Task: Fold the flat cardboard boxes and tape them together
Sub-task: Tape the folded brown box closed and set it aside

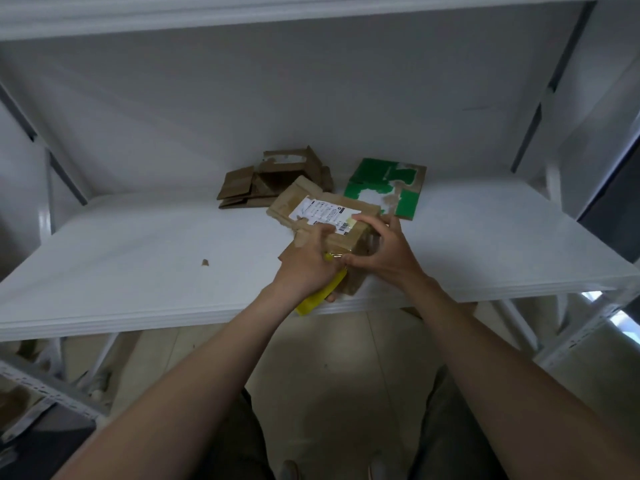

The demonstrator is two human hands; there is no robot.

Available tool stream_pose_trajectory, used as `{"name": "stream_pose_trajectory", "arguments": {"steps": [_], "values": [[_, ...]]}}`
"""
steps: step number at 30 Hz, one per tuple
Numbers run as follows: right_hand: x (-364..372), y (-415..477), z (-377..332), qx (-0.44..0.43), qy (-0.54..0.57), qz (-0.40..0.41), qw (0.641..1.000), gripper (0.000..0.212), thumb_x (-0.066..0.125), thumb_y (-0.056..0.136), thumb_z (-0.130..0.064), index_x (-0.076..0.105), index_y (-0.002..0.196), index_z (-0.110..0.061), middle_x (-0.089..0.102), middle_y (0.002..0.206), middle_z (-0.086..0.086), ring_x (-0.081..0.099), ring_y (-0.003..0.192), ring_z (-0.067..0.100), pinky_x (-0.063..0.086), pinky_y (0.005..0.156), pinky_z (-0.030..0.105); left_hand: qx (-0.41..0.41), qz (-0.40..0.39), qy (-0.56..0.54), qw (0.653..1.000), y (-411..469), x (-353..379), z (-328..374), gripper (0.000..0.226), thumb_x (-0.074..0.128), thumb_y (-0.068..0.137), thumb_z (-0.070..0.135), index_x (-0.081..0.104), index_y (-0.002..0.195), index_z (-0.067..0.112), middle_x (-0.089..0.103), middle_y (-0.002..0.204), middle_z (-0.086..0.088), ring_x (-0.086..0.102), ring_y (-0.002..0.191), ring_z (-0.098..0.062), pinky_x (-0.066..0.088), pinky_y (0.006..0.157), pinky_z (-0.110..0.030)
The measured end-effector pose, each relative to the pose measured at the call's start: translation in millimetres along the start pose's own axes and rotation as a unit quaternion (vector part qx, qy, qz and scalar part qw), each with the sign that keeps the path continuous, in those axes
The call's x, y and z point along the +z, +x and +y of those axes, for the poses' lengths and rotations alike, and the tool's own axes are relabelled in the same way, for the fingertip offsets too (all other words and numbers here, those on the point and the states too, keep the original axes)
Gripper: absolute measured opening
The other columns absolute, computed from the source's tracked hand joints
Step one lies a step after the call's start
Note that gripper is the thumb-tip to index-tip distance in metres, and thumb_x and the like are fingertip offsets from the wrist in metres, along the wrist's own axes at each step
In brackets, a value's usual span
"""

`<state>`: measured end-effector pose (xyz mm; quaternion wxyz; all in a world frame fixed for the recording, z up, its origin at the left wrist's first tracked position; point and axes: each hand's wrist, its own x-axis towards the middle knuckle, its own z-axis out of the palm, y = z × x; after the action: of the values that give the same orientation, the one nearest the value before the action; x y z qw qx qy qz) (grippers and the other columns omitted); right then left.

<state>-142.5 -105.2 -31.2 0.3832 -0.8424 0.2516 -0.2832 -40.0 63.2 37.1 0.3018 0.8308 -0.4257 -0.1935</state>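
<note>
left hand (306, 263) holding tape dispenser (317, 298), right hand (382, 254) gripping box (294, 199)

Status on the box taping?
Left hand grips yellow tape dispenser against labelled box. Right hand grips box. Flat green cardboard behind, clear of hands.

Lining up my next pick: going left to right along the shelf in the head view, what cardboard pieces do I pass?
First a small cardboard scrap → flattened brown cardboard pile → labelled box → green cardboard sheet.
</note>
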Motion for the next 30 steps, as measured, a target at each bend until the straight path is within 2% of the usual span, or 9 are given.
{"name": "stream_pose_trajectory", "arguments": {"steps": [2,5,9,16,18,21,23,26,30], "values": [[0,0,4,0.013,0.007,0.009,1.000,0.089,0.081,0.055,-0.067,0.052,0.137,-0.044,0.037,0.136,0.004,0.045,0.129,0.027,0.046,0.109,0.038,0.006,0.022,0.043,0.999,5,7,-5,0.045,0.058,0.094,0.043,0.036,0.133,0.048,0.062,0.123,0.001,0.073,0.076,-0.023,0.057,0.086,-0.039],[-1,0,8,0.032,0.016,0.008,0.999,0.086,0.080,0.055,-0.066,0.052,0.134,-0.047,0.037,0.134,0.004,0.045,0.128,0.027,0.046,0.109,0.036,0.005,0.025,0.056,0.998,7,15,-14,0.049,0.055,0.092,0.035,0.032,0.130,0.054,0.061,0.125,0.001,0.070,0.069,-0.020,0.057,0.082,-0.039],[-2,2,11,0.047,0.027,-0.023,0.998,0.081,0.087,0.069,-0.048,0.048,0.140,-0.044,0.034,0.139,0.005,0.042,0.133,0.028,0.042,0.105,0.029,0.038,0.058,0.079,0.994,9,25,-19,0.051,0.056,0.097,0.035,0.035,0.141,0.050,0.060,0.130,-0.002,0.068,0.091,-0.026,0.049,0.076,-0.032],[-24,0,2,0.079,0.062,-0.075,0.992,0.098,0.074,0.088,-0.046,0.010,0.160,-0.031,0.027,0.163,0.002,0.033,0.141,0.016,0.034,0.109,0.034,0.037,0.085,0.101,0.991,22,25,-24,0.053,0.062,0.093,0.038,0.046,0.141,0.052,0.060,0.138,-0.001,0.058,0.119,-0.030,0.047,0.089,-0.037],[-29,0,13,0.140,-0.027,0.011,0.990,0.074,0.059,0.093,-0.058,0.036,0.154,-0.024,0.047,0.153,0.006,0.050,0.132,0.025,0.044,0.103,0.042,0.041,0.083,0.099,0.991,22,25,-24,0.054,0.062,0.093,0.037,0.045,0.142,0.051,0.061,0.137,-0.003,0.059,0.118,-0.031,0.048,0.090,-0.038],[-37,-6,32,0.216,-0.202,0.032,0.955,0.050,0.059,0.091,-0.060,0.074,0.102,-0.014,0.072,0.108,0.008,0.066,0.096,0.030,0.050,0.080,0.035,0.047,0.082,0.093,0.991,20,26,-24,0.056,0.063,0.094,0.034,0.043,0.145,0.048,0.064,0.131,-0.005,0.061,0.113,-0.031,0.049,0.086,-0.037],[-38,-14,39,0.260,-0.236,-0.016,0.936,0.047,0.066,0.085,-0.060,0.072,0.084,-0.013,0.069,0.091,0.007,0.065,0.085,0.030,0.053,0.077,0.035,0.047,0.085,0.089,0.991,18,26,-22,0.055,0.063,0.095,0.036,0.043,0.145,0.046,0.064,0.131,-0.005,0.061,0.115,-0.032,0.049,0.087,-0.038],[-29,-22,47,0.269,-0.245,-0.029,0.931,0.056,0.067,0.078,-0.067,0.074,0.095,-0.014,0.069,0.097,0.007,0.066,0.089,0.032,0.057,0.078,0.038,0.047,0.086,0.089,0.991,15,26,-19,0.055,0.062,0.096,0.037,0.043,0.146,0.045,0.065,0.131,-0.004,0.061,0.115,-0.030,0.048,0.086,-0.037],[-28,-23,43,0.245,-0.181,-0.020,0.952,0.046,0.065,0.086,-0.064,0.076,0.085,-0.020,0.073,0.091,0.003,0.067,0.086,0.026,0.054,0.076,0.034,0.039,0.080,0.076,0.993,15,24,-17,0.054,0.062,0.096,0.038,0.042,0.146,0.047,0.066,0.131,-0.001,0.064,0.111,-0.026,0.048,0.083,-0.033]]}}
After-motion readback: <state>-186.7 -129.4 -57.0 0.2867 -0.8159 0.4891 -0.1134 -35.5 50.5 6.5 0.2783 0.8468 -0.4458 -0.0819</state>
